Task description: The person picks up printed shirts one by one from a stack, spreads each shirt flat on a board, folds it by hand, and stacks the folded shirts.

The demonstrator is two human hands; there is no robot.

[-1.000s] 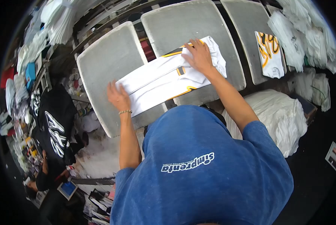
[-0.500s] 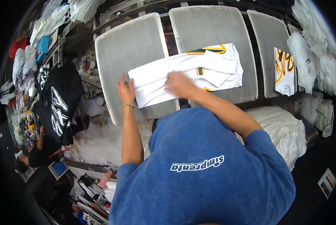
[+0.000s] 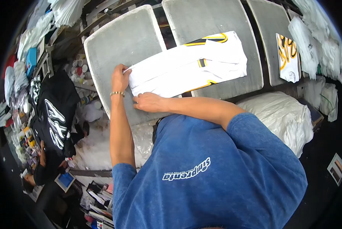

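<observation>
A: What has moved since half a second ago?
B: The right hand (image 3: 151,102); it was over the middle of the white garment (image 3: 171,70), and now it is at the near corner of the garment's left end; the left hand (image 3: 120,79) has gone up to the far corner of that same end.

A: In the head view, how do the hands stand?
B: Apart from each other; the left is pinched on the garment's far corner; the right is curled against the near corner, though I cannot tell whether its fingers grip cloth.

A: And where does the garment lie?
B: Folded long and flat, black and yellow marks showing, across two grey surfaces (image 3: 113,42); one is under its left end, the other under its right.

A: What is around it?
B: To the garment's right, a printed white piece (image 3: 287,57) on a third surface (image 3: 270,23); near its right end, on the wearer's side, a white plastic bundle (image 3: 279,114); well to its left, a black garment (image 3: 54,110) with white lettering.
</observation>
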